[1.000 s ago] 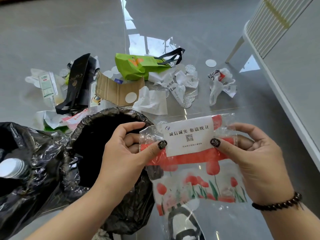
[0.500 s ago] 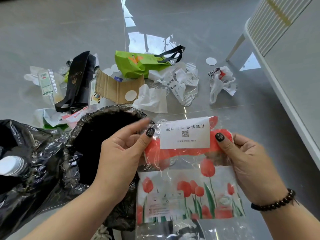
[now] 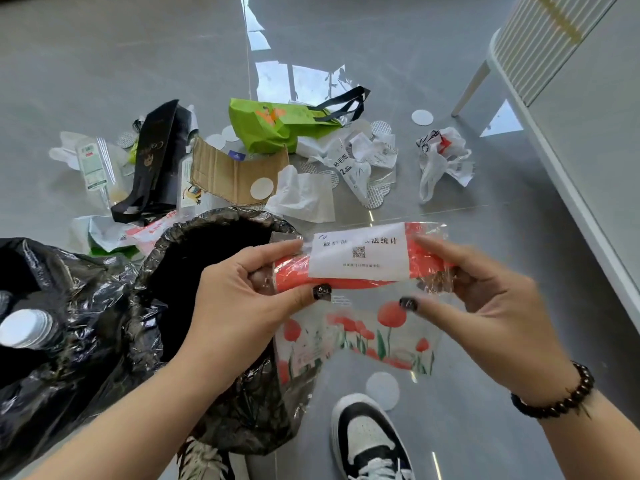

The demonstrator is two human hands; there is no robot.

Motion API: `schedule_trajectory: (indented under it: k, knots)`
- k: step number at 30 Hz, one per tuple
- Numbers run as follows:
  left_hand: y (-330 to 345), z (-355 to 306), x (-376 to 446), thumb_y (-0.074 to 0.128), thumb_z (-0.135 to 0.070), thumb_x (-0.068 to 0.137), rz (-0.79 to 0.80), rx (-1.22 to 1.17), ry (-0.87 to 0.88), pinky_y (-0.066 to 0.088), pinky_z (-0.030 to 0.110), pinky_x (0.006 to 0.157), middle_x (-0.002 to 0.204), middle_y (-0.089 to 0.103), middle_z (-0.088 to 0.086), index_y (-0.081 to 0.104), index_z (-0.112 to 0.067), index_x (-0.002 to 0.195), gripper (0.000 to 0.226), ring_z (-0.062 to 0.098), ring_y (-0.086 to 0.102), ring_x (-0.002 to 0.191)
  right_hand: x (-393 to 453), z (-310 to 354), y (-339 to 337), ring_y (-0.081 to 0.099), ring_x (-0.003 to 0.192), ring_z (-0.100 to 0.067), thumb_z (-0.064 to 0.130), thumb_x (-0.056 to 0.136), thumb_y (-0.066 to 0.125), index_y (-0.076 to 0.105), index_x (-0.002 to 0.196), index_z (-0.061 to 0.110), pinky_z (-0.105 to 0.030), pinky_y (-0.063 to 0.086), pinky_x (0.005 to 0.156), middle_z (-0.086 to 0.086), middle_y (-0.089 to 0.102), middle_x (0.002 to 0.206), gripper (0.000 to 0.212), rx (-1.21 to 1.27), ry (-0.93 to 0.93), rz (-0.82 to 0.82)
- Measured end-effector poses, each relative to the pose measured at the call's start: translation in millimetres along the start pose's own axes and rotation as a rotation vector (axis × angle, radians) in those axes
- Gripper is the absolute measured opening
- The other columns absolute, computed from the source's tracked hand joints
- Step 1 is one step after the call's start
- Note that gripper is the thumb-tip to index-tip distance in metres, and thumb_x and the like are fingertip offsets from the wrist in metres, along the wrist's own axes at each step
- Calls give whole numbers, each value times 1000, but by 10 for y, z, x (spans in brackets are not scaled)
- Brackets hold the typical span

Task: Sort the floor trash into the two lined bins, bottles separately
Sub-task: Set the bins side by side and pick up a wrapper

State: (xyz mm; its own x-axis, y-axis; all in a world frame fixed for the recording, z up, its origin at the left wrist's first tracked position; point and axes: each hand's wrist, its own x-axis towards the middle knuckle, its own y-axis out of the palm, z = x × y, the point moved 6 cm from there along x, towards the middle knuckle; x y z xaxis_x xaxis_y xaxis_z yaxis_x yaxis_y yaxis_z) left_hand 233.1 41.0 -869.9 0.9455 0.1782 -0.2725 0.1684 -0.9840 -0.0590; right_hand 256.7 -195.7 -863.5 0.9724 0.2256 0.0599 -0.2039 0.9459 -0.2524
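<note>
A: Why held up like that, mid frame, not dropped yet?

B: Prob. being rolled or folded small first. Left hand pinches left end of the tulip-print plastic bag, thumb in front, fingers behind. Right hand pinches right end the same way. Top part bunched into a red roll w/ white label facing up; lower part hangs loose, tulips showing.

A: Which bin, judging from here?

B: Likely the open black-lined bin just left of the bag, under the left hand. Not a bottle, so not the far-left bin, lower left of frame, where a white bottle cap shows. Bag itself over the floor, at the near bin's right edge, not over its mouth.

A: Rest of the trash?

B: Upper centre of frame, on floor: green bag, cardboard piece, black gift bag, crumpled white paper, white plastic bag to the right. All well apart from hands.

A: Hard to make out?

B: Label text partly washed out by glare. Inside of near bin just black; contents unknown. Fingertips behind the bag hidden. Far-left bin cut off by frame edge. Shoe at bottom, partly cropped.
</note>
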Motion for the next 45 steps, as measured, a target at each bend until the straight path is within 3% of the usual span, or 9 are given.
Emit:
schedule_trajectory:
  k: [6, 12, 16, 21, 27, 32, 37, 40, 45]
  knots:
    - [42, -130, -30, 85, -36, 58, -30, 232, 207, 59, 46, 72, 88, 67, -1, 78, -23, 90, 36, 19, 69, 77, 49, 94, -114, 57, 73, -14, 50, 70, 68, 70, 96, 35, -26, 49, 68, 3, 63, 81, 30, -308, -79, -126]
    - [80, -165, -40, 77, -51, 63, 30, 611, 392, 44, 14, 78, 90, 52, -7, 74, -33, 87, 30, 10, 55, 90, 121, 85, -238, 63, 101, -6, 49, 70, 70, 72, 76, 27, -22, 55, 77, 5, 63, 108, 23, -183, 78, -65]
    - [97, -99, -19, 76, -35, 76, 117, 298, 162, 53, 18, 76, 95, 71, -1, 76, -20, 77, 16, 6, 66, 90, 111, 59, -169, 71, 66, -17, 27, 72, 68, 63, 89, 12, -32, 59, 55, 0, 74, 76, 23, 101, 228, -60]
    - [49, 55, -25, 69, -19, 71, 58, -69, -102, 58, 41, 78, 93, 73, 18, 58, -27, 126, 56, 28, 70, 83, 111, -66, -152, 66, 66, -34, 53, 52, 84, 60, 109, 33, -42, 58, 55, -13, 70, 84, 65, 272, 292, 0]
    - [-52, 124, 4, 77, -29, 60, -21, -91, -170, 54, 43, 80, 109, 73, -4, 80, -25, 86, 26, 20, 69, 100, 61, -90, -69, 68, 99, -27, 45, 43, 91, 77, 86, 17, -37, 59, 75, -3, 69, 113, 53, 347, 340, 189]
    - [-48, 28, -5, 94, -35, 39, 70, -138, -91, 59, 30, 75, 133, 59, -12, 79, -17, 95, 61, 13, 67, 107, 37, -47, -48, 73, 82, -23, 26, 34, 93, 76, 97, 21, -24, 57, 63, 0, 73, 99, 65, 250, 479, 239]
    - [9, -13, -38, 82, -10, 48, 78, -56, 17, 59, 27, 70, 122, 66, -2, 76, -6, 91, 43, 16, 71, 95, 83, 80, -98, 67, 75, -4, 6, 58, 84, 74, 94, 20, -8, 49, 59, 16, 69, 90, 40, -83, 345, 97]
    - [-20, -5, -29, 83, -19, 50, 49, 18, 54, 54, 18, 55, 104, 72, 3, 79, -8, 75, 27, 17, 72, 85, 93, 105, -115, 66, 76, -8, 13, 62, 80, 77, 85, 20, -10, 50, 61, 9, 69, 87, 24, -144, 289, 101]
    - [28, 18, -34, 85, -21, 45, 107, 75, 93, 59, 30, 77, 113, 69, 2, 79, -14, 84, 39, 17, 72, 95, 98, 47, -194, 64, 68, -10, 45, 58, 83, 77, 68, 22, -19, 51, 58, 6, 65, 89, 26, -217, 280, -8]
